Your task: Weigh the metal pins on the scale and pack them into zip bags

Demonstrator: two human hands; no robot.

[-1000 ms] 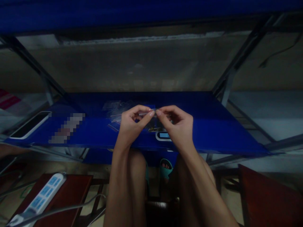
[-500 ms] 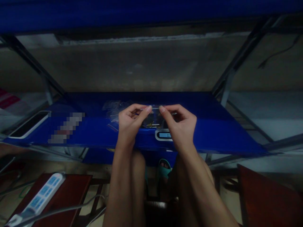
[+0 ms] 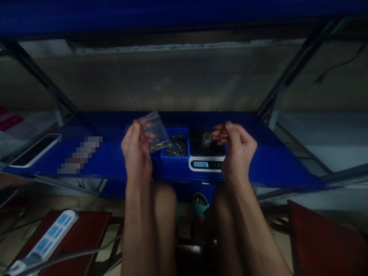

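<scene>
My left hand (image 3: 136, 147) is closed, pinching a clear zip bag (image 3: 156, 128) near its upper edge. Several brass-coloured screws (image 3: 161, 145) lie in the bottom of the bag, which hangs tilted over the left side of a blue tray (image 3: 188, 143). A heap of similar small screws (image 3: 178, 143) fills that tray. My right hand (image 3: 237, 143) hovers over the right part of a digital scale (image 3: 205, 165), its fingers loosely bent and apart with nothing visible in them. On the scale's dark plate stands a small clear cup (image 3: 206, 139), close to my right fingertips.
At the left end of the blue shelf (image 3: 276, 153) lies a phone (image 3: 36, 150), with a blurred-out item between it and my left hand. A power strip (image 3: 53, 232) rests on a brown stool at lower left. Metal uprights flank the shelf.
Both hands held the bag together over the tray and scale. They have parted: the left carried the bag leftward, the right let go and moved right, uncovering the tray and cup.
</scene>
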